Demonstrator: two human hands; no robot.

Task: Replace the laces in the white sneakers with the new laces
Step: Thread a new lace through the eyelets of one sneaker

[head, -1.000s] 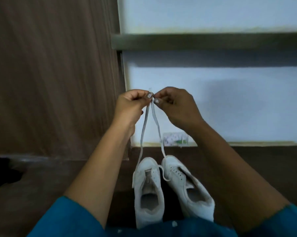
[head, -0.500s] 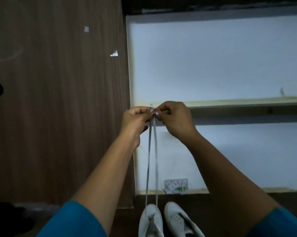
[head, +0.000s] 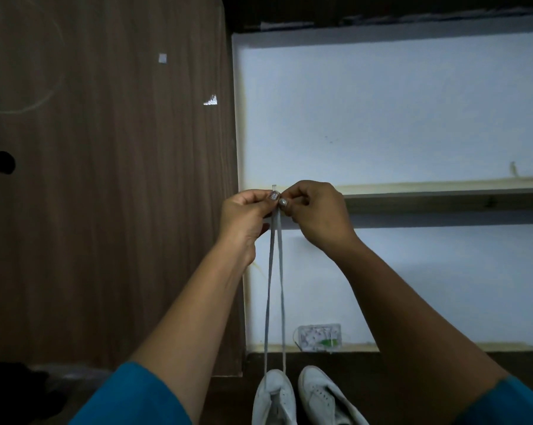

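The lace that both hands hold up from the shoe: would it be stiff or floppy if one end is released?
Probably floppy: the lace looks thin and flat, and it is straight only because the left hand and right hand pinch its ends above the sneaker. It is likely very light, since a mere pinch carries it. Its short tip looks stiffer.

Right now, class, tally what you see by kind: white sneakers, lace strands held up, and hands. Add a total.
White sneakers: 2
Lace strands: 2
Hands, left hand and right hand: 2
Total: 6
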